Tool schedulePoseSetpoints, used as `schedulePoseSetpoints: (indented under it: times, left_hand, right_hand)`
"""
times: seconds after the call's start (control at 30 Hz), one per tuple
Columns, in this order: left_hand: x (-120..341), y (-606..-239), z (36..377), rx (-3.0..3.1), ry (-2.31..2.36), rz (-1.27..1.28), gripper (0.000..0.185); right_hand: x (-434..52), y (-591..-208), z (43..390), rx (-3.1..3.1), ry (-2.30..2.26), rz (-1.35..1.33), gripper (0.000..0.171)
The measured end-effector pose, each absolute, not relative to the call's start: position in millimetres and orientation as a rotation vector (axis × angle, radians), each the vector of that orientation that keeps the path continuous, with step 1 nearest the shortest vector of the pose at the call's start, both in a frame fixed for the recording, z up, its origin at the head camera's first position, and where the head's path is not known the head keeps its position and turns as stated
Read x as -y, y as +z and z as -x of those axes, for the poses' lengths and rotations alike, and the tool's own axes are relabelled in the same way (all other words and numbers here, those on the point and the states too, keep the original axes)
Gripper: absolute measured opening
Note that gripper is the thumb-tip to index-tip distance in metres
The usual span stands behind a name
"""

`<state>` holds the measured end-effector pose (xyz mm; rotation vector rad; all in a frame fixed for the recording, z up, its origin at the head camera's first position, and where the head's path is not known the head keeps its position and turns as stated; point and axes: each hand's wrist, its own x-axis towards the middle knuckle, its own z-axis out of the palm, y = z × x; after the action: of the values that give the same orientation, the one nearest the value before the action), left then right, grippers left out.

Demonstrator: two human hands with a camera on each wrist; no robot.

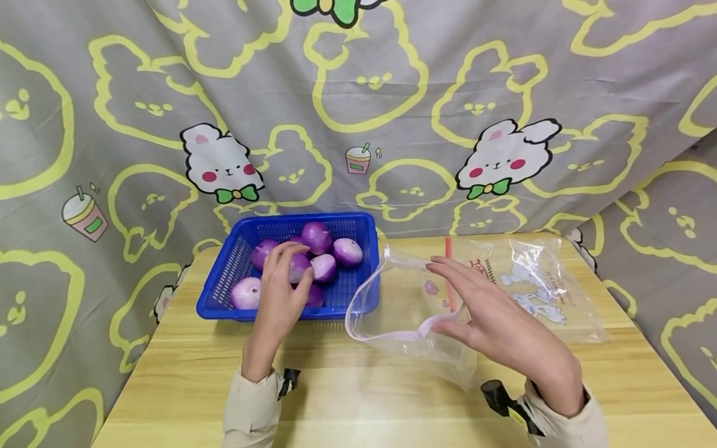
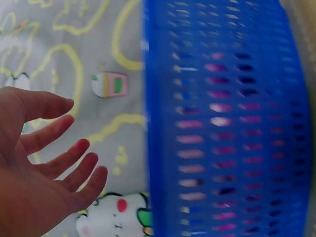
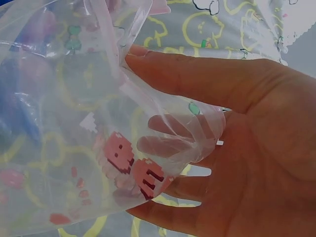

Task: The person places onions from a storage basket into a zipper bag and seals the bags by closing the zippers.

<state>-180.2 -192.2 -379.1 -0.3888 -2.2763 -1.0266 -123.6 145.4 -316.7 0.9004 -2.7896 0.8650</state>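
Clear, flimsy plastic drapes over the spread fingers of a person's right hand [image 1: 504, 330] at lower right of the head view, where the thumb and fingers hold open the mouth of a zip bag [image 1: 476, 292] lying on the wooden table [image 1: 364, 398]; in the right wrist view the film folds loosely across the fingers [image 3: 173, 143], nothing pinched tight. Such a bag looks light, limp and slippery, best held at its stiffer zip rim. Left of centre, the left hand [image 1: 282, 292] reaches into a blue plastic basket [image 1: 224, 286], its relaxed fingers resting on top of a purple onion [image 1: 299, 266] without closing round it. The onions look firm, round, smooth and fairly weighty, likely to roll, and call for a full wrap of the fingers. Behind the table hangs a grey cloth [image 1: 392, 93] printed with rabbits.
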Motion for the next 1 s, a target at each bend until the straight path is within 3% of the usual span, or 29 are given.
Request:
schedulePoseSetpoints:
  times: [0.63, 0.87, 1.0]
  left_hand:
    - [210, -414, 202, 2.370, -0.878, 0.225, 0.041]
    - [212, -422, 205, 2.408, -0.831, 0.181, 0.035]
    - [212, -427, 206, 2.431, -0.790, 0.164, 0.044]
  right_hand:
    - [-145, -316, 122, 2.828, 0.812, -0.882, 0.080]
    - [-143, -316, 123, 2.838, 0.728, -0.835, 0.078]
    - [-143, -318, 124, 2.851, 0.739, -0.817, 0.078]
